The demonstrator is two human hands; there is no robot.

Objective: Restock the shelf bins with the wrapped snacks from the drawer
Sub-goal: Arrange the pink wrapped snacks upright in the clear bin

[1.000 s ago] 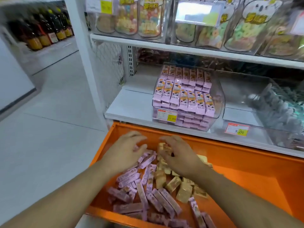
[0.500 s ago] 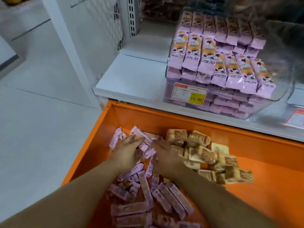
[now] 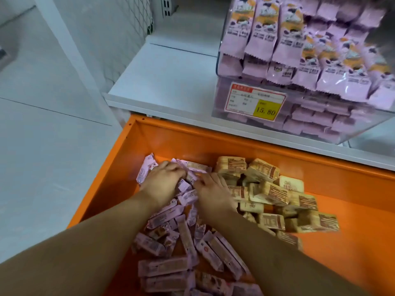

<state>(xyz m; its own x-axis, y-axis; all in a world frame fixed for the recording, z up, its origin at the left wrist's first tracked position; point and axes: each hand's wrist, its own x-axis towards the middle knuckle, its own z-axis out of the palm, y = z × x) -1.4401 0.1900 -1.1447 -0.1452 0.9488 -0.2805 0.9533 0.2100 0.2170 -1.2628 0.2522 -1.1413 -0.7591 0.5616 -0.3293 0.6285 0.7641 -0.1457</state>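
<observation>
Shelf (image 3: 171,77): white, flat, matte board above the drawer.

Drawer (image 3: 352,189): orange sheet metal, smooth, pulled out below the shelf.

Shelf bin (image 3: 226,107): clear rigid plastic on the shelf, heaped with glossy pink packets in rows; price label (image 3: 254,102) on its front.

Pink wrapped snacks (image 3: 164,268): slim crinkled-film bars, loose heap in the drawer's left half.

Tan wrapped snacks (image 3: 265,189): blocky film-wrapped squares, piled beside them on the right.

Left hand (image 3: 162,184) and right hand (image 3: 211,189): both down in the pink heap, fingers curled around bars at its far end.

Step, judged: gathering a handful. Next calls for a firm two-handed lift up to the bin; slippery film may spill.
</observation>
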